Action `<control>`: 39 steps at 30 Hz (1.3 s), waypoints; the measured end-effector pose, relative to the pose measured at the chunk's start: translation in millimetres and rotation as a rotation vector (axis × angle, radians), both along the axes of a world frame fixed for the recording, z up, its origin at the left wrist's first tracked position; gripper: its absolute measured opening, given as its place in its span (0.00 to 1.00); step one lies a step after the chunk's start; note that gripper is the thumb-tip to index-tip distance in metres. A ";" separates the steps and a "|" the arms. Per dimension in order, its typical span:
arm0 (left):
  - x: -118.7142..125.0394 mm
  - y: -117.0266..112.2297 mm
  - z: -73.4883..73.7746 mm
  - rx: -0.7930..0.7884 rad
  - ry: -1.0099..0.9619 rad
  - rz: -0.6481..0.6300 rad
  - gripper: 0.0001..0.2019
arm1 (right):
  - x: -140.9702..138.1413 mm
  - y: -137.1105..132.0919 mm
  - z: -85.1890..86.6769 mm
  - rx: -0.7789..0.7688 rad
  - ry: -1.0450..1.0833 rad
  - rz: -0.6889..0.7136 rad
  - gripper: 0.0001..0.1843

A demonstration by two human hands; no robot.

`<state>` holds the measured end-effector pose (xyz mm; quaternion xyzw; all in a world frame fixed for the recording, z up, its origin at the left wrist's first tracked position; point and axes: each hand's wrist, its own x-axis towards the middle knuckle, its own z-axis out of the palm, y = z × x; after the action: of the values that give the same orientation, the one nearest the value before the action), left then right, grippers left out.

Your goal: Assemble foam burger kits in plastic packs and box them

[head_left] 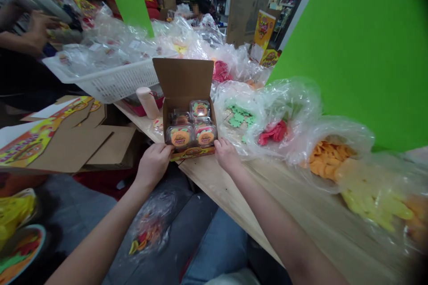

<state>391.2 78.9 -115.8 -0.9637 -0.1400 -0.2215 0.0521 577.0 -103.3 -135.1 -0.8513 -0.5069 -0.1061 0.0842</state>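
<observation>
A small brown cardboard box [183,81] stands open at the near edge of the wooden table [301,222], its lid flap upright. Inside lie several clear plastic tubs [180,136] with burger-coloured contents. My left hand [154,162] grips the box's front left corner, fingers curled. My right hand [224,153] holds the front right corner, thumb on the front edge.
Clear bags of green [241,116], red [274,132], orange [326,158] and yellow [377,200] pieces line the table to the right. A white basket [110,82] sits behind the box. Flat printed cartons [60,140] lie left. Another person's hand [36,26] works far left.
</observation>
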 end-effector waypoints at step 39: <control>46.9 -8.1 10.5 -0.068 -0.072 -0.112 0.29 | -57.9 -80.6 23.4 0.373 0.225 0.036 0.24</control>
<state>438.1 70.8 -105.2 -0.9626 -0.0953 -0.2537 0.0020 519.1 -183.9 -111.7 -0.8183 -0.4811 -0.1007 0.2981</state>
